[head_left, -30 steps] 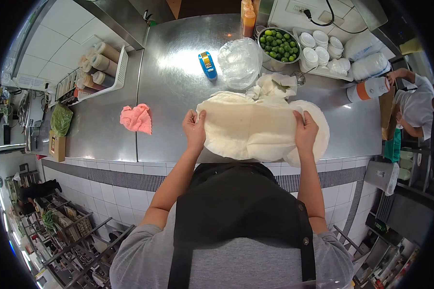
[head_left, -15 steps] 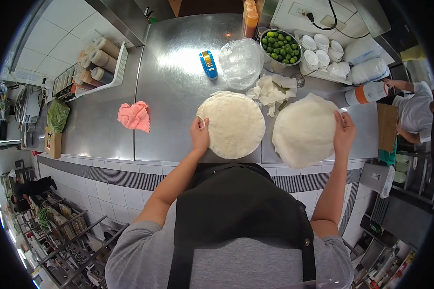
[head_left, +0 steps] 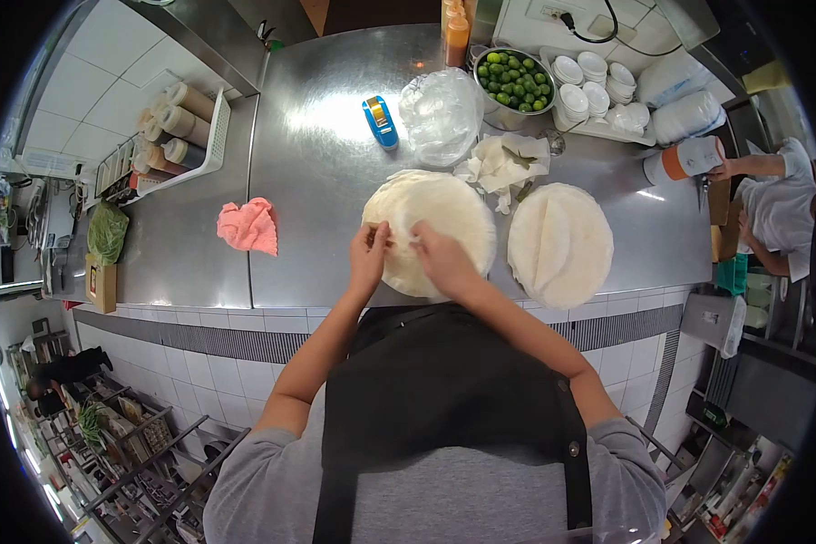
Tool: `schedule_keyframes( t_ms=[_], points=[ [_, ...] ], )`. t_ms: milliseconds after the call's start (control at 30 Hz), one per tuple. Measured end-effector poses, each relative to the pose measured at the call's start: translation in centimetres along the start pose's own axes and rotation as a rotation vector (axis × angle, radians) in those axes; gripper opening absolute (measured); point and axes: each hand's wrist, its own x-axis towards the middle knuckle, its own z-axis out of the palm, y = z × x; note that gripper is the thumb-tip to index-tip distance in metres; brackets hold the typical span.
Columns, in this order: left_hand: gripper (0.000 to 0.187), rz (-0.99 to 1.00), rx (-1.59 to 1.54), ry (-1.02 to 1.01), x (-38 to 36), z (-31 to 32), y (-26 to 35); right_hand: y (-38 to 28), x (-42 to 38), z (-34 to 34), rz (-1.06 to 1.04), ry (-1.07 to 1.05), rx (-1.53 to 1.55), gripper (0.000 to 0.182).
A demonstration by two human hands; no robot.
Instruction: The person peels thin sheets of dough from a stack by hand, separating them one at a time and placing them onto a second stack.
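A stack of round, pale flatbreads [head_left: 444,213] lies on the steel counter in front of me. My left hand [head_left: 369,258] is at the stack's left edge, its fingers pinched together on the rim of a flatbread. Over the stack's middle is my right hand [head_left: 442,258], blurred by motion, fingers bent towards the left hand; whether it grips anything is not clear. To the right, a second pile of thin round flatbreads [head_left: 562,245] rests untouched, its top sheet showing a fold or edge line. Crumpled white paper with green bits [head_left: 508,163] sits behind and between the two piles.
Behind the stack are a plastic bag [head_left: 440,118], a blue tape dispenser [head_left: 381,122] and a bowl of limes [head_left: 515,83]. A pink cloth [head_left: 247,227] lies left. White cups [head_left: 594,86] stand back right. Another person's arm [head_left: 752,166] holds a white container [head_left: 684,161].
My right hand has let go of the flatbread at the right pile and moved left over the main stack. That flatbread now lies on the right pile. My left hand stays by the stack's left edge.
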Motion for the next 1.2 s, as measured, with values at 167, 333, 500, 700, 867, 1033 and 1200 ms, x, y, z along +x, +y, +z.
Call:
schedule_keyframes(
  t_ms=[167, 333, 500, 700, 867, 1033, 1200],
  points=[
    [0.031, -0.304, 0.178, -0.068, -0.5, 0.0, 0.2, 1.8, -1.4, -0.3, -0.120, -0.279, 0.214, 0.036],
    [0.033, -0.214, 0.096, 0.013, 0.1, -1.8, -2.5, 7.5, -3.5, -9.7, 0.149, 0.573, -0.227, 0.058],
    [0.033, -0.282, 0.128, -0.038, 0.2, -3.0, -0.2, 12.8, -7.3, -15.7, 0.571, 0.579, -0.142, 0.080],
    [0.039, -0.313, 0.134, -0.241, 0.3, -2.8, 5.9, 11.3, -7.7, -15.0, 0.456, 0.467, 0.107, 0.084],
    [0.050, -0.257, 0.039, -0.417, 0.1, -1.1, 7.7, 7.1, -5.6, -13.6, 0.474, 0.308, 0.543, 0.076],
    [0.044, -0.230, -0.117, -0.393, -0.8, 1.3, 8.3, 4.8, -1.8, -8.3, 0.122, 0.129, 0.369, 0.036],
    [0.043, -0.223, -0.232, -0.346, -1.5, 2.8, 9.9, 0.6, 0.3, -3.7, 0.095, 0.147, 0.590, 0.026]
  ],
)
